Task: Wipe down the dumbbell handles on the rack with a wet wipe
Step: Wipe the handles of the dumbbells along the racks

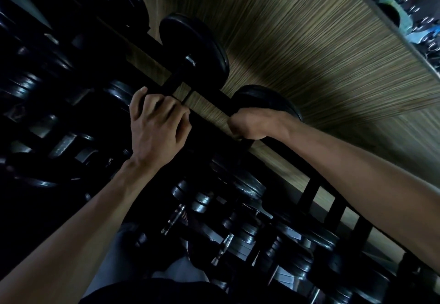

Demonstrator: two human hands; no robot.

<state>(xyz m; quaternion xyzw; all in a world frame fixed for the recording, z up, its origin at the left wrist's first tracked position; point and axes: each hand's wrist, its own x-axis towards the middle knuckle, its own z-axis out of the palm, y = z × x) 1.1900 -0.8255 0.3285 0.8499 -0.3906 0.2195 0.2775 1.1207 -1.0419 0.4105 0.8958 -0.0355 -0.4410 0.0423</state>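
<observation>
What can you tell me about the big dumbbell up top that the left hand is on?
The dumbbell is large and dark, with round black plates that look rubbery and a small metal fitting at the plate's hub. It lies on the top rail of the rack, in front of a striped wood-look wall. Only one plate shows clearly; its black handle runs down from it to the left hand, whose fingers curl around the bar. No wipe is visible in that grip. The far end is lost in the dark.

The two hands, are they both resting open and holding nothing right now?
No: the left hand curls its fingers round a dark dumbbell handle, and the right hand is clenched at the rack rail.
</observation>
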